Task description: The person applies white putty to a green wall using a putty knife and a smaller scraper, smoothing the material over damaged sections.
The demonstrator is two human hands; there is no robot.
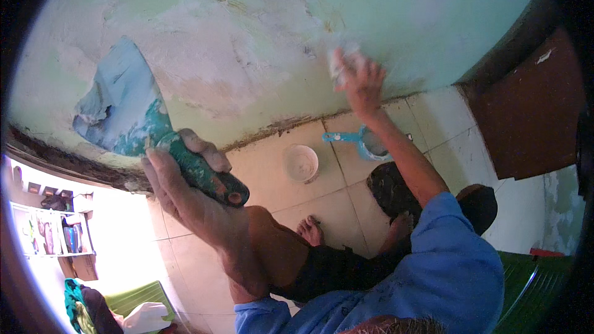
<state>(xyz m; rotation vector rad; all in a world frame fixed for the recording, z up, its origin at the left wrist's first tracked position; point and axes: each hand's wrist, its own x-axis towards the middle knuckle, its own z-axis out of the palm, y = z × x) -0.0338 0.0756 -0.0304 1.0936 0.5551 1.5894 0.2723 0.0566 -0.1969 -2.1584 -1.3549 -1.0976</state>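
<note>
Home, apparently (lived-in look): tiled floor [291, 201], heaped clothes [94, 309], shelves [62, 254].

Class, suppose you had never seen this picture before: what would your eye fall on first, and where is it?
First, the broad-bladed scraper with a smeared green handle, large at left in the person's left hand. Next, the right hand, holding a crumpled whitish wad up at the patchy pale-green and white wall. Below, a round whitish bowl stands on the pale tiled floor.
</note>
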